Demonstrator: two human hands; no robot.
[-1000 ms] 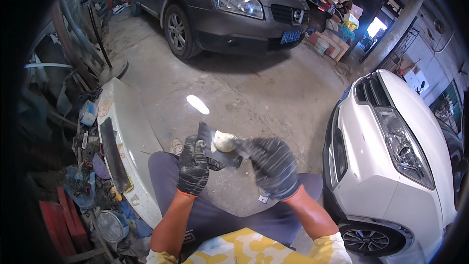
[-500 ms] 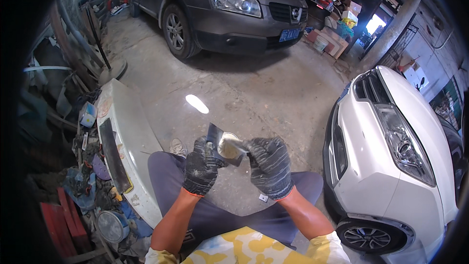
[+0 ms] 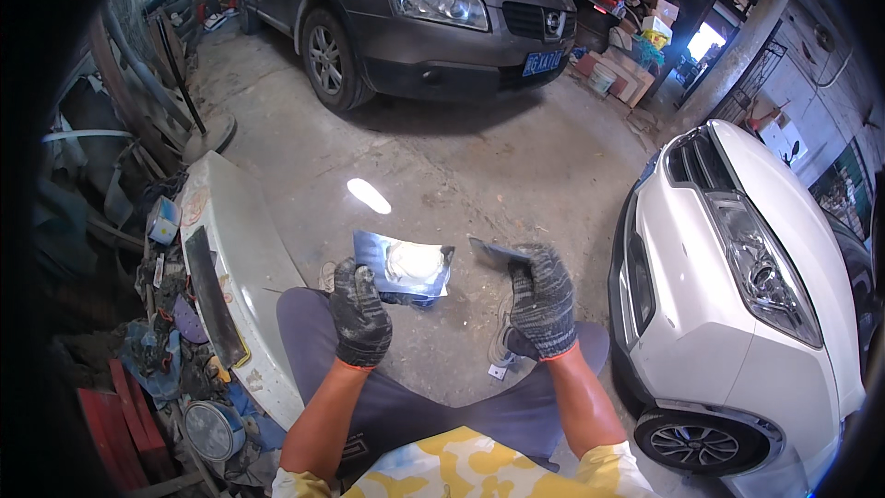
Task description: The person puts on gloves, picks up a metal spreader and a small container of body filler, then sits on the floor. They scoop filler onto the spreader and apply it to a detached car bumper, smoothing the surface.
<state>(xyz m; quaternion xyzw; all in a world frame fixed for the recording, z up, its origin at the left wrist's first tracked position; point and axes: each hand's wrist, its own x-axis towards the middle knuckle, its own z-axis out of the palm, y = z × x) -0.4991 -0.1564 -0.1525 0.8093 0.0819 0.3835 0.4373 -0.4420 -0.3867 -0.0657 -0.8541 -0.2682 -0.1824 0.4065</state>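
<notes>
My left hand (image 3: 361, 323), in a dark grey knit glove, is closed on the left edge of a thin rectangular board (image 3: 367, 247). A pale cream patch of putty (image 3: 415, 263) lies on the board's shiny face, which catches bright light. My right hand (image 3: 544, 309), gloved alike, grips a flat dark scraper (image 3: 494, 249) whose blade points left toward the board. A gap separates blade and board. Both hands are held above the floor, between my knees.
A white car (image 3: 728, 314) stands close on my right, a dark grey car (image 3: 424, 28) ahead. At my left is a loose white body panel (image 3: 263, 258), with a round can (image 3: 213, 429) and red pieces (image 3: 120, 420) beside it. A small white card-like piece (image 3: 498, 372) lies on the floor.
My right hand has moved right, taking the scraper off the putty. The board has turned flatter, so more of its face shows, and my left hand has shifted slightly left.
</notes>
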